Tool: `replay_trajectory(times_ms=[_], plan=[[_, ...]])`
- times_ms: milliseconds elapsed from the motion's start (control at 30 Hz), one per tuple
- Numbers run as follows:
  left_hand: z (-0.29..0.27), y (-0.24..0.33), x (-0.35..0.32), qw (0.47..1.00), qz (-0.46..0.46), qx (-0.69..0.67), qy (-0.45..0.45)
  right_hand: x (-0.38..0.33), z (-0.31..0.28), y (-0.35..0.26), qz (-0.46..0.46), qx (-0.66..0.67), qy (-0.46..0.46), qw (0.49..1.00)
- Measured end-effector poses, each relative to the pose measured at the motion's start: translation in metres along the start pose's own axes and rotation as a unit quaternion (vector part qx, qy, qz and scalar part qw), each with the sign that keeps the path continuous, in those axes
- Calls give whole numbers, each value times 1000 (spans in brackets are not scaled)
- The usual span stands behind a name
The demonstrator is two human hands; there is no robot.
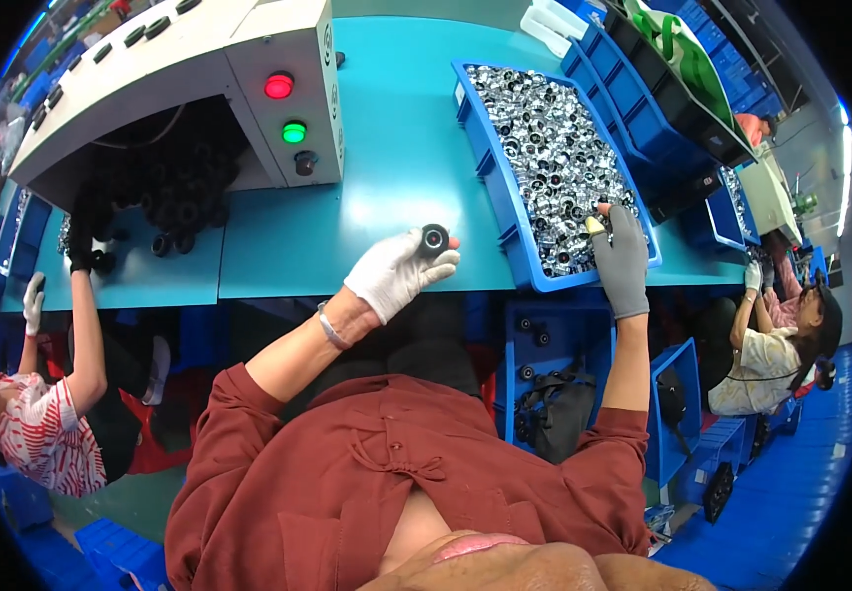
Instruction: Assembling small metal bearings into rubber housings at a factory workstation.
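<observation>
On the teal bench (396, 148), left hand (393, 273) gripping a black ring (435, 238), right hand (619, 258) loose in the parts bin (505, 197).

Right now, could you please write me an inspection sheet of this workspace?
Surface: teal bench top, bare in the middle.
Job's things: small black round part; blue bin full of shiny metal parts.
Clutter: heap of black parts under the grey machine.
Grippers: left hand, white glove, holds the black part; right hand, grey glove, rests in the bin on the metal parts.
Cables: nothing seen.
Surroundings: red button and green button on the machine; co-workers on both sides; stacked blue bins.
</observation>
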State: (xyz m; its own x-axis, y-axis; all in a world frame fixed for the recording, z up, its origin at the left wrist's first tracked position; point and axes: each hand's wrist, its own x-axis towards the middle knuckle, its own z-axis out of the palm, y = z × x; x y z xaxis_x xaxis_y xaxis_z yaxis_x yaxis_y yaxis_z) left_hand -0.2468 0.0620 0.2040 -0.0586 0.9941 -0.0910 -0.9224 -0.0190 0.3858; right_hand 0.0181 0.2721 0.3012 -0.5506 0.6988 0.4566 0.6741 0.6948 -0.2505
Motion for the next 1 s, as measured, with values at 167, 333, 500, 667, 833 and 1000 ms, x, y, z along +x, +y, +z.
replay_trajectory(times_ms=[167,333,500,667,833,1000], plan=[[4,-3,1,999,6,47,-2,18,2,8,-26,62,-8,998],[13,-1,12,982,53,170,59,30,-4,-5,33,130,-59,989],[12,15,50,918,90,371,102,22,5,13,25,217,-11,976],[-6,30,73,672,179,701,157,15,4,21,48,324,16,945],[-24,48,78,387,340,847,131,5,-1,21,82,357,32,930],[3,53,57,505,170,829,170,2,2,23,96,358,46,928]])
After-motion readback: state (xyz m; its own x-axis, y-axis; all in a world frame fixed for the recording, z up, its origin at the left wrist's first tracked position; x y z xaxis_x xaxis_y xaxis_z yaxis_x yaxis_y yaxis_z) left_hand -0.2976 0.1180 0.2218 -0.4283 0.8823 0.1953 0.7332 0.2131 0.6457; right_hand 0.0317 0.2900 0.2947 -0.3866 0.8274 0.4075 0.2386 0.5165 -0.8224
